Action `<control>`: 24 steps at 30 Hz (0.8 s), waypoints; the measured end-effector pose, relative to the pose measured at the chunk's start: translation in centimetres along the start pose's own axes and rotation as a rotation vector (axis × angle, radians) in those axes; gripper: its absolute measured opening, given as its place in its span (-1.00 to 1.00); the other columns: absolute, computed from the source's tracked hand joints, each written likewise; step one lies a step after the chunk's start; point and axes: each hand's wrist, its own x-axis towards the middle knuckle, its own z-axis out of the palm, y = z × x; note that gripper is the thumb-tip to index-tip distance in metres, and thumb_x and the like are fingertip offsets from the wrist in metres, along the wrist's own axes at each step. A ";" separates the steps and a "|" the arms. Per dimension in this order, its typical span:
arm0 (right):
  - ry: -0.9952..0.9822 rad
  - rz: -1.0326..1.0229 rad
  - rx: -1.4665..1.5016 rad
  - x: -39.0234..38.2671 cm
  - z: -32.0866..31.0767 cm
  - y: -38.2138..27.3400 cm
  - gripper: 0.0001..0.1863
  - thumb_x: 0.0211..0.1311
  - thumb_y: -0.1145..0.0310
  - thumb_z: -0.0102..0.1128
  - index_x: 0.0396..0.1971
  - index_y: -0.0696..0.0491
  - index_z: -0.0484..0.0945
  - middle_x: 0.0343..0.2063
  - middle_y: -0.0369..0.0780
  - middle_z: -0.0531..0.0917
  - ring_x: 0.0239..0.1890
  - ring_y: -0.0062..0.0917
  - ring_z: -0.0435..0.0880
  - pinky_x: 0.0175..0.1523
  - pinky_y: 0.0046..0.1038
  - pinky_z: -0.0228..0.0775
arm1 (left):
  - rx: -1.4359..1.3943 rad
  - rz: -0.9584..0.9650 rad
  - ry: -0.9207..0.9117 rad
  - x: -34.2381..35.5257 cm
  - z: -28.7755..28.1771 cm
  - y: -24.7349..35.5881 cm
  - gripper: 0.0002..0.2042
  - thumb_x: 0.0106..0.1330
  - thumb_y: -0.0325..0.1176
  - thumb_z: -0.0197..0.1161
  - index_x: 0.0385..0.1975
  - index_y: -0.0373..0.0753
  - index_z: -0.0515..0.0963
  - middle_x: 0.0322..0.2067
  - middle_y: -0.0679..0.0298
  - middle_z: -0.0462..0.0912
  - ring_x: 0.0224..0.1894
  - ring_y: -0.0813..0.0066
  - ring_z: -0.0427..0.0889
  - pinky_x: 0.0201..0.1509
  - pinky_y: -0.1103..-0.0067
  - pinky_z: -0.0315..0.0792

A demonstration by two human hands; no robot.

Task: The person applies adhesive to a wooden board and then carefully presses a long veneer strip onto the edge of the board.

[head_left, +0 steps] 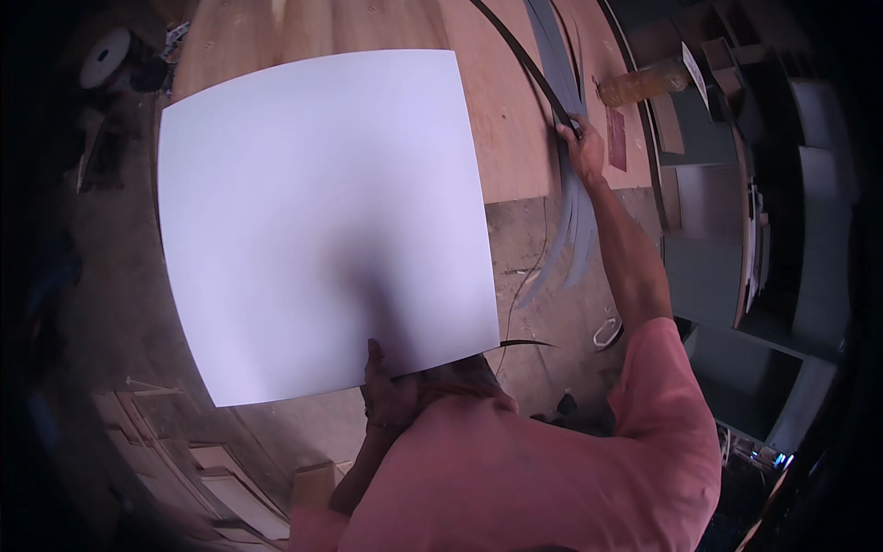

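Note:
A large white panel lies partly over the wooden table and juts out toward me. At its near edge my left hand grips it, thumb on the top face and the other fingers hidden underneath. Out to the right, my right hand is closed on a long dark flexible strip, which curves away to the far edge of the view. Just beside that hand, several grey strips lie on the table and hang down over its near edge.
The plywood table carries an amber-brown cylinder at its right side. Grey-green cabinet boxes stand along the right. A white spool is at the far left. Board pieces lean at the lower left.

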 end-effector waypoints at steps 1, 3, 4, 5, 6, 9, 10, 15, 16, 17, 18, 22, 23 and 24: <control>0.007 -0.008 -0.081 0.4 0.1 0.6 -0.48 0.40 -0.07 0.26 0.16 -0.02 0.67 -0.15 0.07 0.75 -0.05 -0.07 0.75 0.08 -0.15 0.53 | -0.026 -0.016 -0.021 0.3 -0.4 -0.1 -0.54 0.65 -0.09 0.05 0.32 -0.29 0.34 0.23 0.15 0.49 0.32 0.17 0.44 0.46 0.21 0.33; 0.013 0.033 -0.228 0.8 -0.1 1.6 -0.51 0.45 -0.08 0.20 0.18 -0.08 0.67 -0.12 0.05 0.72 -0.01 -0.05 0.73 0.11 -0.13 0.54 | -0.076 -0.033 -0.061 0.8 -1.0 -0.2 -0.56 0.65 -0.11 0.03 0.31 -0.31 0.35 0.24 0.15 0.49 0.33 0.17 0.44 0.47 0.21 0.31; 0.017 0.044 -0.294 1.3 -0.1 1.6 -0.52 0.47 -0.08 0.17 0.18 -0.11 0.68 -0.11 0.04 0.71 0.01 -0.04 0.72 0.12 -0.11 0.54 | -0.077 -0.033 -0.054 0.9 -0.9 -0.3 -0.55 0.65 -0.10 0.04 0.31 -0.31 0.35 0.23 0.15 0.49 0.33 0.16 0.44 0.47 0.21 0.31; 0.020 0.055 -0.362 1.7 -0.2 1.8 -0.53 0.49 -0.08 0.14 0.19 -0.14 0.68 -0.10 0.03 0.70 0.04 -0.03 0.71 0.14 -0.10 0.54 | -0.077 -0.033 -0.046 0.8 -0.7 -0.4 -0.54 0.64 -0.09 0.05 0.31 -0.31 0.35 0.23 0.15 0.49 0.32 0.16 0.44 0.47 0.20 0.31; 0.011 0.060 -0.379 2.0 -0.2 1.7 -0.52 0.50 -0.10 0.11 0.19 -0.14 0.68 -0.08 0.02 0.70 0.05 -0.02 0.71 0.15 -0.09 0.54 | -0.076 -0.029 -0.037 0.6 -0.6 -0.4 -0.53 0.64 -0.08 0.05 0.31 -0.32 0.35 0.23 0.14 0.49 0.32 0.16 0.44 0.47 0.19 0.31; -0.015 0.098 -0.422 2.8 -0.5 2.2 -0.49 0.53 -0.14 0.00 0.19 -0.14 0.67 -0.03 0.01 0.71 0.09 0.00 0.69 0.20 -0.05 0.52 | -0.101 -0.119 0.010 0.4 -0.3 -0.6 -0.49 0.62 -0.03 0.08 0.32 -0.32 0.34 0.23 0.13 0.49 0.32 0.15 0.44 0.48 0.17 0.30; -0.023 0.131 -0.427 3.2 -0.4 3.1 -0.47 0.53 -0.15 -0.04 0.19 -0.14 0.67 -0.01 0.01 0.71 0.10 0.01 0.69 0.21 -0.02 0.51 | -0.115 -0.116 -0.010 0.4 -0.4 -0.7 -0.48 0.62 -0.02 0.08 0.33 -0.32 0.33 0.24 0.13 0.49 0.32 0.15 0.44 0.48 0.16 0.29; -0.067 0.163 -0.509 4.9 2.0 8.5 -0.41 0.54 -0.17 -0.14 0.20 -0.07 0.64 0.06 0.06 0.68 0.13 0.06 0.67 0.24 0.05 0.48 | -0.018 0.089 0.028 1.0 -0.2 -1.9 -0.46 0.61 -0.03 0.11 0.37 -0.31 0.32 0.29 0.12 0.48 0.33 0.15 0.44 0.49 0.18 0.29; -0.077 0.179 -0.507 5.4 2.8 9.0 -0.39 0.53 -0.17 -0.15 0.22 -0.05 0.61 0.06 0.09 0.68 0.13 0.06 0.67 0.24 0.05 0.48 | 0.025 0.180 -0.013 1.2 -0.8 -2.5 -0.46 0.60 -0.04 0.12 0.37 -0.31 0.34 0.29 0.14 0.49 0.34 0.18 0.44 0.49 0.19 0.29; -0.082 0.124 -0.495 5.5 2.9 9.0 -0.37 0.53 -0.18 -0.15 0.28 -0.03 0.54 0.06 0.09 0.68 0.13 0.07 0.67 0.23 0.06 0.48 | 0.069 0.259 -0.043 1.3 -1.4 -3.0 -0.47 0.60 -0.04 0.13 0.36 -0.31 0.36 0.29 0.15 0.50 0.35 0.20 0.44 0.49 0.21 0.29; -0.082 0.074 -0.471 5.6 3.0 8.9 -0.33 0.52 -0.19 -0.15 0.35 -0.01 0.47 0.05 0.10 0.68 0.12 0.08 0.67 0.23 0.06 0.49 | 0.002 0.276 0.021 1.2 -1.2 -3.4 -0.49 0.60 -0.06 0.15 0.34 -0.31 0.39 0.29 0.16 0.51 0.34 0.23 0.45 0.50 0.23 0.29; 0.030 -0.054 -0.339 6.7 3.9 13.1 -0.31 0.53 -0.20 -0.12 0.46 -0.10 0.30 0.08 0.07 0.68 0.14 0.08 0.66 0.19 0.10 0.50 | 0.016 0.503 0.163 0.5 0.8 -6.0 -0.53 0.57 -0.11 0.22 0.28 -0.31 0.45 0.22 0.21 0.56 0.28 0.31 0.51 0.44 0.30 0.36; 0.013 -0.051 -0.324 6.5 4.0 12.9 -0.31 0.52 -0.22 -0.10 0.46 -0.12 0.31 0.09 0.06 0.67 0.15 0.07 0.66 0.19 0.10 0.49 | 0.029 0.495 0.189 0.0 0.9 -7.2 -0.56 0.55 -0.13 0.25 0.26 -0.30 0.47 0.18 0.23 0.58 0.22 0.34 0.55 0.37 0.32 0.43; 0.004 -0.046 -0.312 6.4 3.6 12.5 -0.30 0.51 -0.24 -0.09 0.46 -0.13 0.31 0.10 0.06 0.67 0.16 0.06 0.65 0.19 0.09 0.49 | 0.043 0.483 0.206 -0.3 0.8 -8.3 -0.58 0.54 -0.16 0.28 0.23 -0.29 0.48 0.13 0.25 0.60 0.16 0.36 0.58 0.29 0.35 0.50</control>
